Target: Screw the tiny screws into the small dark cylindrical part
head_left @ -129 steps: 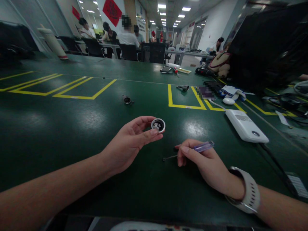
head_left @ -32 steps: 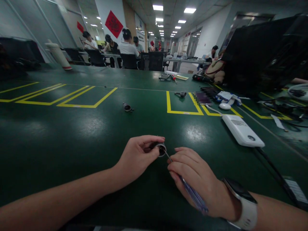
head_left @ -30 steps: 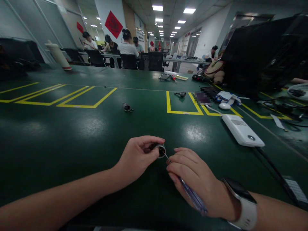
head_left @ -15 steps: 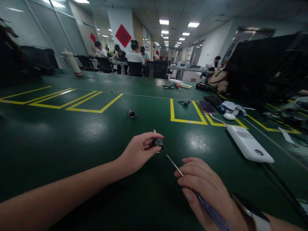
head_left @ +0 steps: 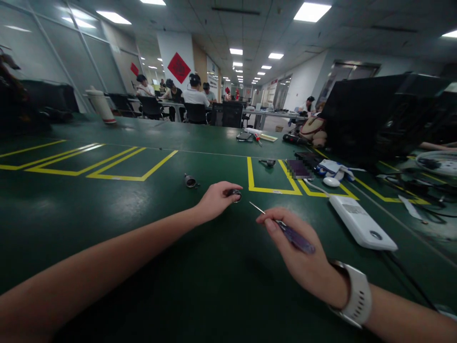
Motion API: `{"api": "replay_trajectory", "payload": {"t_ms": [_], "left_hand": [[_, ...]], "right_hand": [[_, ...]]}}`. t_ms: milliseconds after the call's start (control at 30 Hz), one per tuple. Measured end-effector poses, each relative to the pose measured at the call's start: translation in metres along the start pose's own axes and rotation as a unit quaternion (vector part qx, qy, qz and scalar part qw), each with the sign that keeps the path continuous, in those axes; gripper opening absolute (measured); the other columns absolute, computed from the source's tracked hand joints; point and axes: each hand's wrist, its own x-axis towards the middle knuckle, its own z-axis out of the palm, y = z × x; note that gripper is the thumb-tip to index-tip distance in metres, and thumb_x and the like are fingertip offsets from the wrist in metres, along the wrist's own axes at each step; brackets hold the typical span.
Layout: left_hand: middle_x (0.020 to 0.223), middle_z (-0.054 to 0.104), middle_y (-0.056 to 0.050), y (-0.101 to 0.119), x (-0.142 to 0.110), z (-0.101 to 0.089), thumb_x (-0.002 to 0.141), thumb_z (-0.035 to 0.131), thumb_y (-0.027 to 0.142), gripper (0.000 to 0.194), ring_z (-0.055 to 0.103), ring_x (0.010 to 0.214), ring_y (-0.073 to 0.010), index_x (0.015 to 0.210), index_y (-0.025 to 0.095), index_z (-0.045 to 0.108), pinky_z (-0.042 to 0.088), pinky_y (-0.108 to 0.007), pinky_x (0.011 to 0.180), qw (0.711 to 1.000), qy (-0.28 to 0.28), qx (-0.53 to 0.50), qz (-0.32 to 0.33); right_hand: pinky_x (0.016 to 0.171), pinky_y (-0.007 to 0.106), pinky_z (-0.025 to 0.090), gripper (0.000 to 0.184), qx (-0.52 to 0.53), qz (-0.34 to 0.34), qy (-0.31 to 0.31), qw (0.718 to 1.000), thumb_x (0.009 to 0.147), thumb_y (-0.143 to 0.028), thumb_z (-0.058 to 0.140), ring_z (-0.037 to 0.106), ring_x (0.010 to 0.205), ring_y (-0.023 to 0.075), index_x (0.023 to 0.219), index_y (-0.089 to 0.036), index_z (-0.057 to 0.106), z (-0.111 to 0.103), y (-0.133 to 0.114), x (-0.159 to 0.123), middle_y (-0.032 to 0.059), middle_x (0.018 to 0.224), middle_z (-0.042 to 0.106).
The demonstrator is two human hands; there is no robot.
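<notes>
My left hand (head_left: 217, 200) is closed on a small dark cup-shaped metal part (head_left: 234, 195), its round open end turned toward me and to the right. The fingers hide most of it. A screwdriver (head_left: 294, 238) with a purple see-through handle is gripped in my right hand (head_left: 296, 243); its thin metal tip points up and left, a short way right of the cup-shaped part and apart from it. Beyond my left hand, a similar dark cup-shaped part (head_left: 190, 181) lies on the green table (head_left: 150, 286) with a tiny piece against its side.
Another dark part with a shank (head_left: 268, 163) lies inside a yellow taped outline. To the right are a white power bank-like box (head_left: 360, 221) with a cable, a white mouse-shaped object (head_left: 331, 182) and a glove (head_left: 335, 169). A bottle (head_left: 102, 105) stands far left.
Both hands have moved farther out over the table, the right hand also turning so the screwdriver's handle shows. My view has tilted up a little. Both hands keep their hold.
</notes>
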Motion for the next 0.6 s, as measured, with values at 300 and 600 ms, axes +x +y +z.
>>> {"api": "replay_trajectory", "payload": {"t_ms": [300,600], "left_hand": [[0.104,0.06,-0.008,-0.01,-0.002,-0.003,0.064,0.066,0.009,0.044,0.06,0.095,-0.0201,0.106,0.015,0.059,0.049,-0.038,0.083,0.999,0.022,-0.024,0.007],[0.087,0.052,-0.003,-0.018,0.0,-0.009,0.066,0.07,0.035,0.028,0.051,0.081,-0.0183,0.081,0.016,0.056,0.043,-0.031,0.068,0.967,0.023,0.23,0.11]], "right_hand": [[0.066,0.03,0.051,0.02,0.167,0.084,0.005,0.982,0.084,-0.033,0.054,0.06,0.084,0.0174,0.094,-0.018,0.063,0.028,0.025,0.029,0.005,0.09,0.065],[0.072,0.032,0.048,0.019,0.294,0.099,-0.006,0.951,0.087,-0.03,0.051,0.06,0.078,0.0152,0.091,-0.017,0.064,0.047,0.047,0.028,0.0028,0.081,0.064]]}}
